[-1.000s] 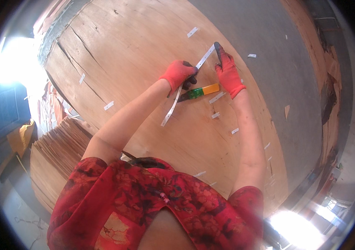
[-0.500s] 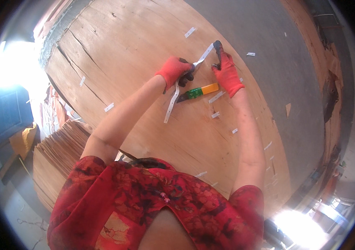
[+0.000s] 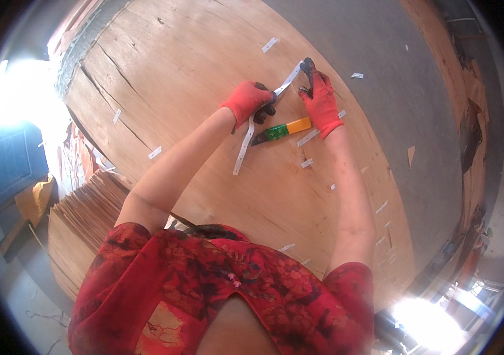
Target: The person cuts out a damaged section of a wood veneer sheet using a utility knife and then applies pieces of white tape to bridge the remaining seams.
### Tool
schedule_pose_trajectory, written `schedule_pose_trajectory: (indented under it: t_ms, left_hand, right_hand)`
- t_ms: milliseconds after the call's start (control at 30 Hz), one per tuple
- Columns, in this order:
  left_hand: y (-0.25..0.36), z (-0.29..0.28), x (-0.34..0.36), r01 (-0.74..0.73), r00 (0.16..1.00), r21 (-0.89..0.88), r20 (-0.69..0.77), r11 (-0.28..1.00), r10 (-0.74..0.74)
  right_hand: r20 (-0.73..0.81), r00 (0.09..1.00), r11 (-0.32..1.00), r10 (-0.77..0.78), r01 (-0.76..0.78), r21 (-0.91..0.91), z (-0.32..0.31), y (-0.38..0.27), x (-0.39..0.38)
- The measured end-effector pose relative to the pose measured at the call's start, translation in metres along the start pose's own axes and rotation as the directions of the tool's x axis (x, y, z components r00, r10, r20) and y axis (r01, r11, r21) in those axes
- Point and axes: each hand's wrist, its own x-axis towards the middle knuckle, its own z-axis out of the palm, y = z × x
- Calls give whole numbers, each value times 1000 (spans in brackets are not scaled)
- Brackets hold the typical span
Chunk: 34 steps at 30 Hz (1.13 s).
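Note:
My left hand (image 3: 252, 103), in a red glove with dark fingertips, is closed on a long white perforated tape strip (image 3: 289, 78). The tape's loose tail (image 3: 242, 155) hangs down toward me over the wood veneer sheet (image 3: 204, 65). At the strip's far end, the outstretched index finger of my gloved right hand (image 3: 320, 100) presses on the tape near the sheet's right edge. The thumb stays apart from that finger. Between and just below my hands lies a tool with a green and yellow handle (image 3: 284, 129) and a dark end.
Short white tape pieces (image 3: 270, 45) are stuck about the veneer, several along its right side. Beyond that edge runs a grey surface (image 3: 394, 106) with a few scraps. A stack of thin wood sheets (image 3: 89, 204) stands at the lower left, near a blue panel (image 3: 12, 163).
Hardly anything differs. My right hand has shifted slightly to the left, its index finger still on the tape's end. The left hand keeps its hold in the same place.

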Motion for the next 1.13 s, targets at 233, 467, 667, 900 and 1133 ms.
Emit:
schedule_pose_trajectory:
  t_ms: [233,467,667,900,1133]
  left_hand:
    - [2,0,-3,-6,1000,3,29,1000,6]
    - [-1,0,-1,-16,1000,11,12,1000,16]
    - [-7,-3,5,-10,999,12,51,1000,9]
    - [46,-48,-12,-48,996,543,-33,838,79]
    - [67,-82,-48,-92,994,248,74,964,75]
  right_hand:
    - [63,998,995,19,-13,-96,-4,-4,1]
    - [156,956,925,-247,281,-258,-5,6,1]
    - [308,908,791,-283,403,-460,-8,6,-2]
    - [338,928,788,-156,323,-524,-10,-5,-6]
    - [-17,989,989,-149,149,1,-60,-4,3]
